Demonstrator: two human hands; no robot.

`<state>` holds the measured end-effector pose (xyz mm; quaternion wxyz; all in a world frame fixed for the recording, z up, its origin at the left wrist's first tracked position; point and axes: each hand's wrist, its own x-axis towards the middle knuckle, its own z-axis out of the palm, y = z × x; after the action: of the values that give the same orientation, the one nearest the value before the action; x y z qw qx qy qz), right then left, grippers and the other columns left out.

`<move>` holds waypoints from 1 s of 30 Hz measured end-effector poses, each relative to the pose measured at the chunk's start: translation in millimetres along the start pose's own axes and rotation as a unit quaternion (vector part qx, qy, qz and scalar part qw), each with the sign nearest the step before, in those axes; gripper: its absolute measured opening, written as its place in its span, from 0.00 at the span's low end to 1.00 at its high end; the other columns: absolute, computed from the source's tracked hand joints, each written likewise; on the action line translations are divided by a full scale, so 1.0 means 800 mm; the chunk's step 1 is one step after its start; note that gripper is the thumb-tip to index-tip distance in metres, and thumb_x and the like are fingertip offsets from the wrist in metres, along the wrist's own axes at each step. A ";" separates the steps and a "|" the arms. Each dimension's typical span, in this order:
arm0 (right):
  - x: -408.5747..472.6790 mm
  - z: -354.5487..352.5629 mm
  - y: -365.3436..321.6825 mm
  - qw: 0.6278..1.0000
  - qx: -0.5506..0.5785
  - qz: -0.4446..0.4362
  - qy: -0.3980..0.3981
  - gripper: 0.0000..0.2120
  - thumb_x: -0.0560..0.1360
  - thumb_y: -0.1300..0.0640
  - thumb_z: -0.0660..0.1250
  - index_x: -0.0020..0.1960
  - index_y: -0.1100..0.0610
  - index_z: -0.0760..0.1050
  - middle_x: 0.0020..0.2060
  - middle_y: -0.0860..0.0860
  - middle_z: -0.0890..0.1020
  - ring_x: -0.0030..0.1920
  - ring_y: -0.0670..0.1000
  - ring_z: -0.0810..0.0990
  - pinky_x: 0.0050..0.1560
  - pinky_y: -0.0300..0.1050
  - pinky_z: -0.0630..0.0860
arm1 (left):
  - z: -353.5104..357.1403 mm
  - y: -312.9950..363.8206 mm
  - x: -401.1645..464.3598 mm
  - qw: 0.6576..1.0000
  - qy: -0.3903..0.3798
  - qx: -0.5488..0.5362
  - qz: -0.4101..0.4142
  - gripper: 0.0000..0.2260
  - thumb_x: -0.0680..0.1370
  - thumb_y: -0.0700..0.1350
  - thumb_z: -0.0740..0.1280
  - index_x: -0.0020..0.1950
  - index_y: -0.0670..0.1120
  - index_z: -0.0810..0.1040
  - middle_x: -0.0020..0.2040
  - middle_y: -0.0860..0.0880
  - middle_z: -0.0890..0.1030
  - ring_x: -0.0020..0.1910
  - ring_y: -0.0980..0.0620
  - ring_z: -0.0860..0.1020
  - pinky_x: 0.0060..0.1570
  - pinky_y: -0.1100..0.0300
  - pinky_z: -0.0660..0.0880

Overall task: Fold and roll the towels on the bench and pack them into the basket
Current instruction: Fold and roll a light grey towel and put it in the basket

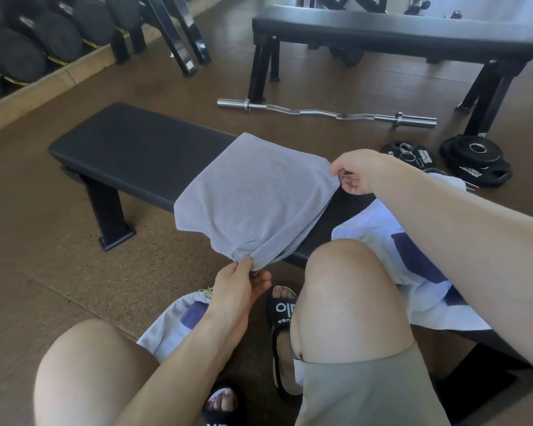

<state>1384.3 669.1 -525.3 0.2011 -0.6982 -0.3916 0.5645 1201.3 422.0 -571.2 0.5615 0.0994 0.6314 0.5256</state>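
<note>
A grey towel, folded over, lies across the black bench, and its near part hangs off the front edge. My left hand pinches the towel's near corner below the bench edge. My right hand pinches the far right corner above the bench. A white towel with dark blue patches lies on the bench to the right, under my right forearm. Another white and blue cloth lies on the floor between my knees. No basket is in view.
A second black bench stands further back. A curl bar and weight plates lie on the brown floor at the right. Dumbbells on a rack fill the top left. My knees and sandalled feet are below.
</note>
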 end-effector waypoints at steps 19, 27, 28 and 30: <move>0.026 -0.003 0.009 0.991 0.027 -0.086 0.099 0.06 0.68 0.67 0.69 0.44 0.61 0.77 0.40 0.57 0.78 0.37 0.54 0.78 0.32 0.39 0.77 | -0.013 -0.004 -0.004 0.999 0.012 0.049 -0.001 0.10 0.84 0.43 0.61 0.57 0.38 0.77 0.42 0.43 0.80 0.35 0.54 0.81 0.36 0.62 0.79; 0.026 -0.005 0.013 0.988 0.023 -0.093 0.121 0.17 0.62 0.67 0.69 0.51 0.65 0.79 0.46 0.58 0.81 0.35 0.54 0.81 0.49 0.49 0.83 | -0.017 -0.007 -0.005 0.999 0.031 0.037 -0.017 0.09 0.84 0.44 0.63 0.54 0.37 0.77 0.38 0.44 0.81 0.33 0.55 0.81 0.34 0.64 0.79; 0.024 -0.005 0.012 0.988 0.023 -0.094 0.119 0.18 0.62 0.67 0.68 0.51 0.65 0.79 0.46 0.58 0.81 0.35 0.54 0.80 0.49 0.48 0.83 | -0.018 -0.007 -0.005 0.998 0.037 0.038 -0.014 0.09 0.83 0.44 0.64 0.54 0.38 0.76 0.38 0.44 0.81 0.32 0.56 0.81 0.33 0.64 0.79; 0.020 -0.005 0.010 0.988 0.021 -0.095 0.117 0.15 0.63 0.69 0.68 0.50 0.64 0.77 0.46 0.58 0.79 0.35 0.53 0.79 0.48 0.47 0.83 | -0.019 -0.008 -0.004 0.998 0.049 0.047 -0.002 0.08 0.83 0.43 0.66 0.54 0.38 0.74 0.37 0.44 0.82 0.31 0.56 0.81 0.34 0.64 0.79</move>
<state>1391.4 677.3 -540.2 0.3127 -0.7151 -0.4180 0.4649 1193.1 408.9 -576.6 0.5255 0.0992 0.6823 0.4984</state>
